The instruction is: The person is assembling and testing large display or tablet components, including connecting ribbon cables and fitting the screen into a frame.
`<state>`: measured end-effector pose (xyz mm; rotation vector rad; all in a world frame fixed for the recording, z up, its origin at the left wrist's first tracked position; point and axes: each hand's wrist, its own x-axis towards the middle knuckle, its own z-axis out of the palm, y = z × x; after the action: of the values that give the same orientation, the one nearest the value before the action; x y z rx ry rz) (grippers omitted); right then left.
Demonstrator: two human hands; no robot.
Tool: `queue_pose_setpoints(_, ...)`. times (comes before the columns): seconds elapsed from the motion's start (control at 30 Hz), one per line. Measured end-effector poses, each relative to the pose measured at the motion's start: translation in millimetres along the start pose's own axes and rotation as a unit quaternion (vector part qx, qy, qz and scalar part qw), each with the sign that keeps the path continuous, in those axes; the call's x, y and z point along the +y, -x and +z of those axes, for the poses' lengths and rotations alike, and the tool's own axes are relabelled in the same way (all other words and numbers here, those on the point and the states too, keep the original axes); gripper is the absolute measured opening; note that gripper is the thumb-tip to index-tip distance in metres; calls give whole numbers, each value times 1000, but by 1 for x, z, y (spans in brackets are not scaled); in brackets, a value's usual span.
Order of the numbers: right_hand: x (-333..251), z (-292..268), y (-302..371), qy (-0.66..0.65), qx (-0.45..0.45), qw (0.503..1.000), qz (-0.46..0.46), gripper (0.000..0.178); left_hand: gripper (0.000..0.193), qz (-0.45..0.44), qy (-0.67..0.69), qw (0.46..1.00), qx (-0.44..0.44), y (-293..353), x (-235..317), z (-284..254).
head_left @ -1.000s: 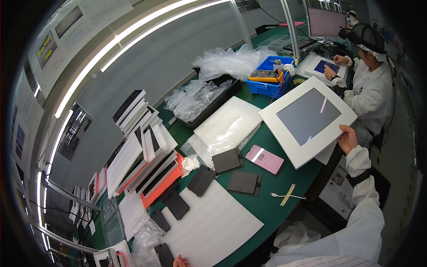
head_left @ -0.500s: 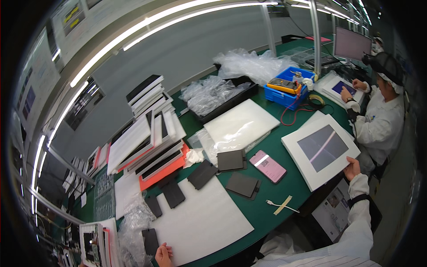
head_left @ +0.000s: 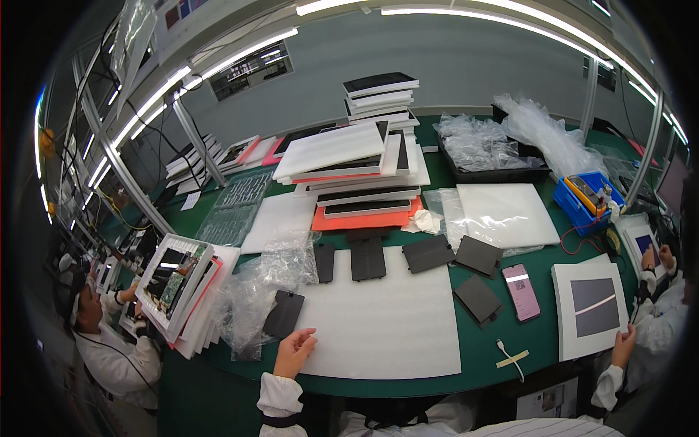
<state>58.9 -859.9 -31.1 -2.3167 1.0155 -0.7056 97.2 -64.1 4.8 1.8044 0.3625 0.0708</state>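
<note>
Green table (head_left: pixel 477 357): exposed between sheet and panel | foam sheet (head_left: pixel 378 320): spread lower centre | white-framed panel (head_left: pixel 592 309): lower right, near table edge | left hand (head_left: pixel 293 352): released, beside black plate (head_left: pixel 283 315) | right hand (head_left: pixel 623 347): clasped on panel's right edge

One phone (head_left: pixel 521 293), one multimeter (head_left: pixel 583 193), one blue bin (head_left: pixel 570 210)
</note>
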Motion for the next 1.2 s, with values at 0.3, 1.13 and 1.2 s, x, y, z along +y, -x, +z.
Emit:
queue_pose_setpoints(0.3,-424,38,66,-177,-178,880,-403,17,29,110,-287,947,-91,-7,38,32)
queue_pose_setpoints(1.13,-694,221,184,-655,-539,528,42,21,21,253,-218,938,87,13,-15,54)
queue_pose_setpoints(1.2,-696,200,228,-678,-570,464,20,23,21,256,-217,937,95,15,-17,52)
